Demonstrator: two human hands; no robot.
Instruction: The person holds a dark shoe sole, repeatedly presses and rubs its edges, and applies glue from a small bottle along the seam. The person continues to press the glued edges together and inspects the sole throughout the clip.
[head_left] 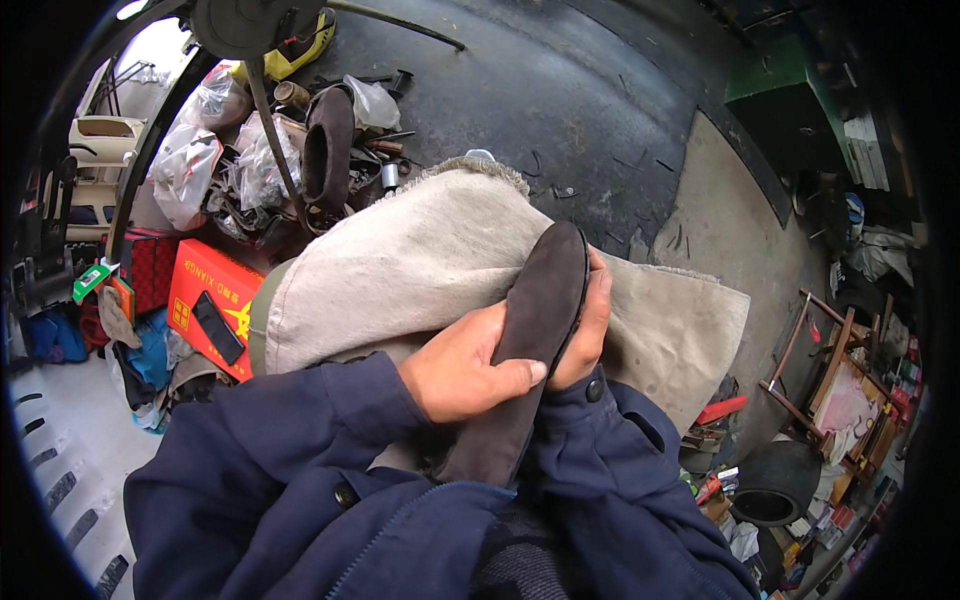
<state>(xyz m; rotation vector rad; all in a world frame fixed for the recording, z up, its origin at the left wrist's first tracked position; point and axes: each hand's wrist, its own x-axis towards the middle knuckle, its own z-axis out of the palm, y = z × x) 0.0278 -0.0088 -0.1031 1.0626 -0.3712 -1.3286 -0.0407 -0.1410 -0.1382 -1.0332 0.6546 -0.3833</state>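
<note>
A dark brown suede shoe [530, 310] is tilted over my lap, its rounded end pointing up and away and its lower end against my jacket. My left hand [462, 362] grips it from the left, the thumb pressed across its upper surface. From the right side, my right hand [588, 325] wraps round the black edge, its fingers partly hidden behind the shoe. Under both hands a pale canvas cloth [420, 240] with frayed edges covers my lap. A similar dark shoe [328, 150], its opening showing, stands among the clutter at the far left.
Left of my knees sits a red box [190, 275] with a flat black object [217, 328] on it. Plastic bags [185, 170] and loose parts lie beside a metal stand [270, 125]. At right are a wooden folding frame [830, 375], a black round container [775, 483] and a green cabinet [785, 95].
</note>
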